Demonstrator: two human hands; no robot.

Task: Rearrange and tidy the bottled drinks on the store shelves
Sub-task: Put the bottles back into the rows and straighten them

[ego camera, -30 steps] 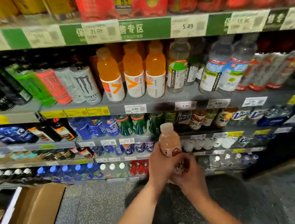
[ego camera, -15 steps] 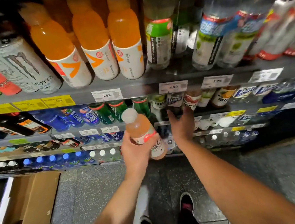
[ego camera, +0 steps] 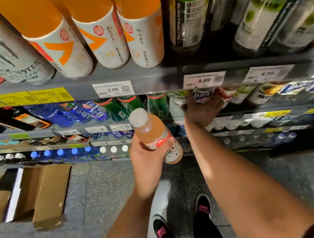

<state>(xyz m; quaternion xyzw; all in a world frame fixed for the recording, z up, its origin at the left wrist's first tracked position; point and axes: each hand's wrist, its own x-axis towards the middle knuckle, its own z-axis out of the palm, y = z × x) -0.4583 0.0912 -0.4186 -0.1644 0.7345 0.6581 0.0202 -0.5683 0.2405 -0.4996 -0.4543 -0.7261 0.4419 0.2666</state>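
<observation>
My left hand (ego camera: 147,159) holds a bottle (ego camera: 155,136) before the shelves; my right hand (ego camera: 202,109) reaches among bottles on the shelf (ego camera: 249,113) to its right.

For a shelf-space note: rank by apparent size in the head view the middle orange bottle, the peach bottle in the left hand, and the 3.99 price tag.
1. Middle orange bottle, though it is cropped at the top and nearest the camera, so its lead is partly nearness.
2. Peach bottle, held in the left hand.
3. 3.99 price tag.

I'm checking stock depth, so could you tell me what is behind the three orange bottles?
Behind the orange bottles, only darkness and slivers of more orange show; the front row covers how many stand behind.
</observation>
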